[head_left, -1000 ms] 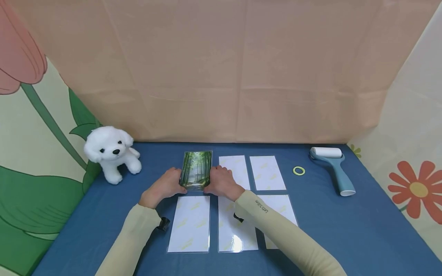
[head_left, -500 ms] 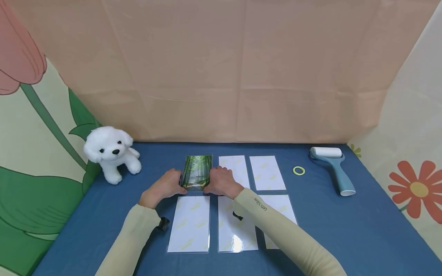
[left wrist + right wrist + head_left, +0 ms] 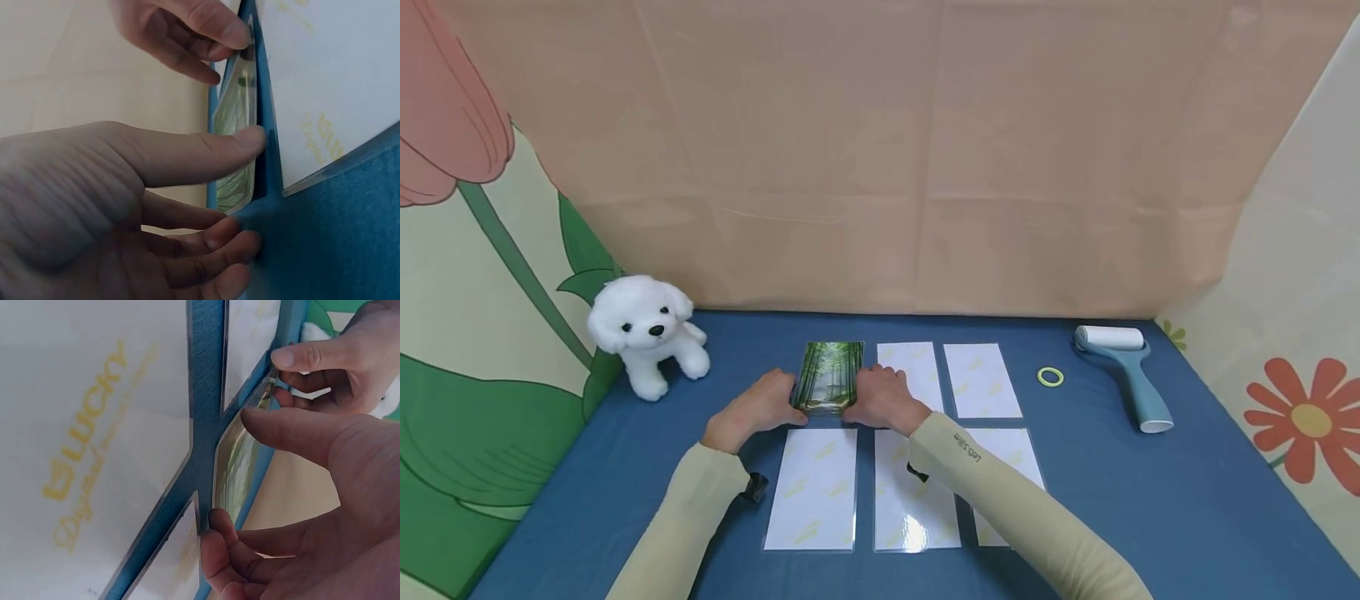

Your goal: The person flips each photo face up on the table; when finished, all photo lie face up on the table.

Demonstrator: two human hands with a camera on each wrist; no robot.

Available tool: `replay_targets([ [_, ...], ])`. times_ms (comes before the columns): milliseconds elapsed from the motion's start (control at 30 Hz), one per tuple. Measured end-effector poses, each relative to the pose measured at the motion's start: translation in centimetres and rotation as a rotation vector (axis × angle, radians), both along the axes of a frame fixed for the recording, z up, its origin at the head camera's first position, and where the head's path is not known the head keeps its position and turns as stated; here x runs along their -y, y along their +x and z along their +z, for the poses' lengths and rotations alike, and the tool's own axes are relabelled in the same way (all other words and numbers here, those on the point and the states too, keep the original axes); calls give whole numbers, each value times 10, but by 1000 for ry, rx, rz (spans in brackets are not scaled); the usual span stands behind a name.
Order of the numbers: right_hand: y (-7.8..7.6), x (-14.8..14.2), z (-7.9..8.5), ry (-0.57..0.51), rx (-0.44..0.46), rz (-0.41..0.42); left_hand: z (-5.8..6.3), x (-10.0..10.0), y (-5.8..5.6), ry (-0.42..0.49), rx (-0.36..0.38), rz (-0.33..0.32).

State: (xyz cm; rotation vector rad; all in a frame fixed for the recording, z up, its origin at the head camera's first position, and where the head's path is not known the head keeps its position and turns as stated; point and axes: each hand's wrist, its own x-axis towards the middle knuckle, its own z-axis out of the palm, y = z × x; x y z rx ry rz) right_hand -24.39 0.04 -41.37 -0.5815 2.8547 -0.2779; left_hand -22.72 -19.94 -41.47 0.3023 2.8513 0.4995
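A glossy laminated photo [image 3: 828, 377] of a green forest lies at the back left of the rows of white-backed sheets. My left hand [image 3: 763, 405] pinches its left near corner, thumb at the near edge and fingers along the side. At the opposite side, my right hand [image 3: 886, 395] holds the right near corner in the same way. In the left wrist view the photo [image 3: 236, 122] bows slightly between the hands. From the right wrist, the photo [image 3: 237, 469] shows at a steep angle beside the thumb and fingertips. Its underside is hidden.
Several white-backed laminated sheets [image 3: 811, 492] with faint yellow print lie in rows on the blue cloth [image 3: 1150, 517]. A white plush dog [image 3: 643, 333] sits at the left. Toward the right are a yellow-green ring [image 3: 1049, 377] and a blue-handled white roller [image 3: 1126, 367].
The photo's far edge has come down toward the cloth, so it looks flatter. Both hands keep their hold in nearly the same place. The head view has shifted slightly.
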Motion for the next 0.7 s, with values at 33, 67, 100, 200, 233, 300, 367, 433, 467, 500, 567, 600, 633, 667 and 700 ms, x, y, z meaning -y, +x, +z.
replay_targets([
  [33,1,-1,1,-6,-13,4,1,0,1,2,-11,1],
  [67,2,-2,1,-15,-26,7,1,-1,1,7,-26,4],
  [100,4,-4,1,-31,-44,12,2,-1,2,13,-43,6],
  [200,7,-13,1,-91,-126,35,5,-5,5,27,-121,-3],
  [233,9,-17,1,-115,-156,45,7,-8,6,27,-150,-12],
  [300,12,-28,0,-165,-228,69,9,-14,9,19,-210,-35],
  [367,15,-39,-1,-199,-302,87,11,-21,11,4,-272,-56],
  [433,17,-51,-3,-216,-365,98,13,-28,14,-4,-312,-69],
  [467,18,-56,-4,-217,-401,102,14,-31,16,-4,-327,-72],
  [500,19,-62,-5,-213,-432,102,14,-34,17,-8,-343,-79],
  [567,20,-71,-5,-212,-477,105,15,-40,20,-13,-365,-87],
  [600,21,-76,-5,-208,-495,105,15,-42,22,-16,-375,-94],
  [633,22,-81,-5,-203,-511,105,14,-46,23,-19,-384,-103],
  [667,22,-85,-5,-197,-520,104,13,-49,24,-18,-390,-111],
  [700,23,-89,-4,-192,-523,105,12,-51,25,-22,-397,-119],
])
